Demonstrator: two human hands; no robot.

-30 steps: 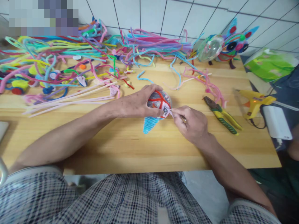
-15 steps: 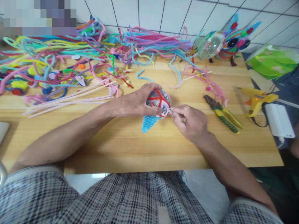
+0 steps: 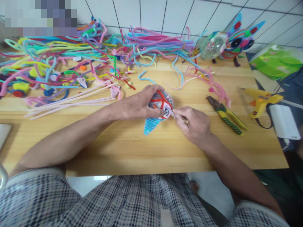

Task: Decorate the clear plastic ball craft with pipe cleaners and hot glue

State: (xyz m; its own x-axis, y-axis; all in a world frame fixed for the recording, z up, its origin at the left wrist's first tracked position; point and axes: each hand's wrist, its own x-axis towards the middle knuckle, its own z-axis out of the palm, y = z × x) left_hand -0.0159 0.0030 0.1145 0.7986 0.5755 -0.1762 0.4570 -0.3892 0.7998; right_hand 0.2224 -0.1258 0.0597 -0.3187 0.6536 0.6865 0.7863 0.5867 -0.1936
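My left hand point(image 3: 143, 105) is closed around a rounded craft piece point(image 3: 163, 98) near the middle of the table. Red pipe cleaners cross its greyish, shiny surface, and a blue ridged, pointed flap point(image 3: 151, 125) sticks out toward me. By my left thumb, a pale pink pipe-cleaner shape point(image 3: 168, 111) sits over a dark and white patch. My right hand point(image 3: 193, 123) is closed in a pinch at that pink shape. Between its fingers a small thin tool point(image 3: 185, 120) shows a brassy bit; the rest is hidden, so its kind is unclear.
Pipe cleaners point(image 3: 61, 47) are heaped at the left, with a bundle point(image 3: 161, 39) at the back. A clear-fronted craft figure point(image 3: 214, 46) stands back right. Pliers point(image 3: 227, 116), a yellow glue gun point(image 3: 261, 100) and a white power bank point(image 3: 284, 121) lie to the right.
Both hands and the craft piece stay almost in place. A small dark rounded shape now shows below the table's front edge.
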